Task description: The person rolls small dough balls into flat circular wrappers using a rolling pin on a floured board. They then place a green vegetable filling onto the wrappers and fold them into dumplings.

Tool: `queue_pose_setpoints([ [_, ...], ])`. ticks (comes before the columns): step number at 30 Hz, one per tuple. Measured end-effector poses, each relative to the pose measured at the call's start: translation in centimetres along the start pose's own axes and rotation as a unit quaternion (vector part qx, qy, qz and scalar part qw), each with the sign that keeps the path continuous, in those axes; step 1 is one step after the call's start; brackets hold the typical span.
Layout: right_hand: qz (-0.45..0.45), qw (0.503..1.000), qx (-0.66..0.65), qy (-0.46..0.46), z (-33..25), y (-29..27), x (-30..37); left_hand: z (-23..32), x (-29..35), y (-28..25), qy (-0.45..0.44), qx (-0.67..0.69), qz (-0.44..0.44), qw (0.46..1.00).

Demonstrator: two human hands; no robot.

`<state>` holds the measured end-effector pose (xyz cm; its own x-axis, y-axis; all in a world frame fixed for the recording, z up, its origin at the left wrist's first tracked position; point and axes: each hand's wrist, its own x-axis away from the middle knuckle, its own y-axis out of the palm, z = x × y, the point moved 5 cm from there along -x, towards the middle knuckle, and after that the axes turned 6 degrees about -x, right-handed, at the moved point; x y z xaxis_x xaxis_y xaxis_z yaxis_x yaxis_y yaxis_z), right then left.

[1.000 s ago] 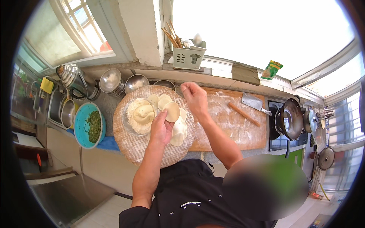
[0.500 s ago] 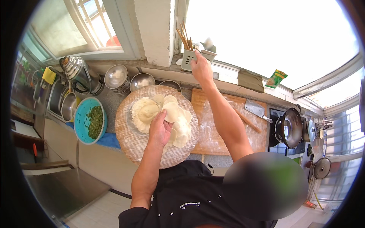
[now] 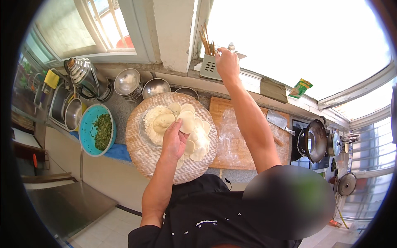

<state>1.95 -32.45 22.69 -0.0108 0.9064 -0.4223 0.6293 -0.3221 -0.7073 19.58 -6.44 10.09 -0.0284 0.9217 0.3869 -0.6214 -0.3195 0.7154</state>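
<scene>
My left hand pinches a round dough wrapper over a round wooden board. Beneath and beside that wrapper, several more wrappers overlap in a floury heap. A bowl of flour with a lump of dough stands on the board, just left of the hand. My right hand reaches far forward to a slotted utensil holder on the window sill. Its fingers are closed at the holder's top; what they grip is hidden. Chopsticks stick up from the holder's left side.
At left stands a turquoise basin of chopped greens, near a metal thermos. Metal bowls line the back. Right of the board lie a floured cutting board, a cleaver and a wok on the stove.
My right hand has moved slightly right over the holder, and its pointing finger has curled in. My left hand keeps the wrapper in the same place. The view has shifted slightly.
</scene>
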Motion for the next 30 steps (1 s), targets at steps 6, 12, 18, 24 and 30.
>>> queue_pose_setpoints([
  [6, -0.052, 0.98, 0.19, -0.04, -0.8, 1.5, -1.9, 0.3, 0.2, -0.2, -0.003, 0.013, 0.007, 1.0],
  [12, -0.096, 0.944, 0.315, -0.024, -2.4, 1.9, -3.1, 0.8, 0.8, -0.7, 0.005, 0.006, 0.025, 1.0],
  [18, 0.061, 0.972, 0.224, -0.043, -1.4, -0.5, -3.0, 1.1, 1.1, -1.3, 0.012, 0.004, 0.022, 1.0],
  [24, 0.278, 0.95, -0.121, -0.074, -1.1, -5.9, -1.7, 1.1, 1.3, -1.5, -0.002, 0.003, 0.042, 0.999],
  [30, 0.261, 0.896, -0.358, -0.001, -2.1, -10.0, 0.7, 1.4, 1.9, -1.0, 0.008, 0.015, 0.037, 0.999],
])
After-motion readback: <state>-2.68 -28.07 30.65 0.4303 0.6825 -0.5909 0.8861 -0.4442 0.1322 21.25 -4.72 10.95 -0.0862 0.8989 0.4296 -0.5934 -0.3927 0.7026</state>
